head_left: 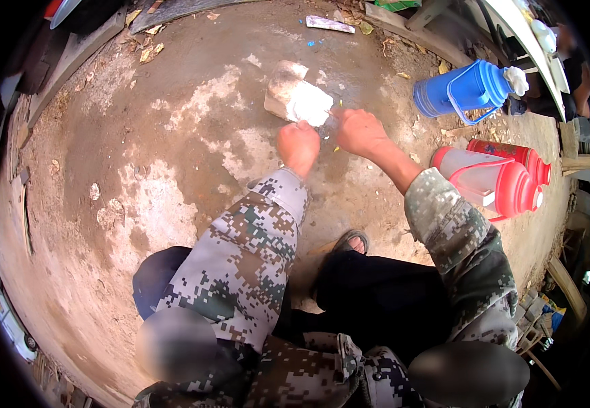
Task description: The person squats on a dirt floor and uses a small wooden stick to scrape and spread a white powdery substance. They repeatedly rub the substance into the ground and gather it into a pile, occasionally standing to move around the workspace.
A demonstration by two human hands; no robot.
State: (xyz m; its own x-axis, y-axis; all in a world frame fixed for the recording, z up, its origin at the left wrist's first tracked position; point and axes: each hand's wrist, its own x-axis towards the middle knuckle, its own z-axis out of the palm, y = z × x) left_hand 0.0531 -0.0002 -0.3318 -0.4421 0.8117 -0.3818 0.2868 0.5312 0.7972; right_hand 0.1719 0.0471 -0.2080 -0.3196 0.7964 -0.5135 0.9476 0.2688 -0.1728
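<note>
Sleeves [247, 248] in pixelated camouflage cover both of the person's forearms, which reach forward over a stained, uneven floor [166, 146]. Left hand [298, 145] and right hand [361, 132] are apart, separated by a narrow gap, both with fingers curled. The left hand is at the near edge of a tan block [278, 88]; its fingertips appear to meet a bright white piece [310, 105] on the block's right side. Glare obscures the material of that piece, and it cannot be determined whether the fingers are clamped on it. The right hand is just right of the white piece, thumb side turned toward it; its grip is hidden, so whether it holds anything cannot be told. The block lies on the floor, just ahead of the left hand and ahead-left of the right.

Small yellow bits are scattered close to the right hand. Well to the right of the right hand, and slightly ahead, is a blue vacuum flask [465, 88] with a carrying handle. Nearer the person, right of the same hand, a pink-and-red vacuum flask [482, 178] is beside a patterned red vacuum flask [527, 158]. A sandalled foot [355, 242] is behind the hands. A pale flat strip [330, 24] lies well ahead of them.
</note>
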